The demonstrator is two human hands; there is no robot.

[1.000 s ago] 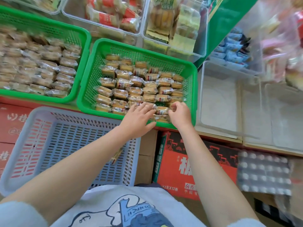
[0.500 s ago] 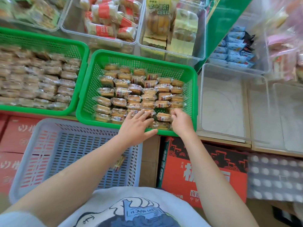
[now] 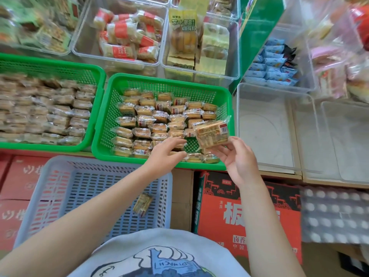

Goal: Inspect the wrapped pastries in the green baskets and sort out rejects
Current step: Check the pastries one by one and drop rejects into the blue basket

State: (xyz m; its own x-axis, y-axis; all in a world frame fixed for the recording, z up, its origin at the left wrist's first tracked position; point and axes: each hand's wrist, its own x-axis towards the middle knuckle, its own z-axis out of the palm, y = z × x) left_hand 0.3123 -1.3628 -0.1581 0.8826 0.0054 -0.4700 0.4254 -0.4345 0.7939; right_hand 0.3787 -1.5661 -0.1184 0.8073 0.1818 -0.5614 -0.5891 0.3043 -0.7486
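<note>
Baskets first: left green basket (image 3: 50, 145), packed full with wrapped pastries in rows, untouched by either hand as far as I can see; right green basket (image 3: 111, 108), mostly full, a bare patch of mesh showing at its near edge beside my hands. Grey basket (image 3: 60, 186) below them, holding one lone wrapped pastry (image 3: 142, 203), which I judge to be the only reject so far. My right hand (image 3: 238, 156), fingers curled under a wrapped pastry (image 3: 212, 133), holds it raised over the right basket's near corner, label up, for checking. My left hand (image 3: 166, 151), fingers loosely spread and holding nothing, rests over the front row. Judgement: early stage, nearly all stock left to inspect.
</note>
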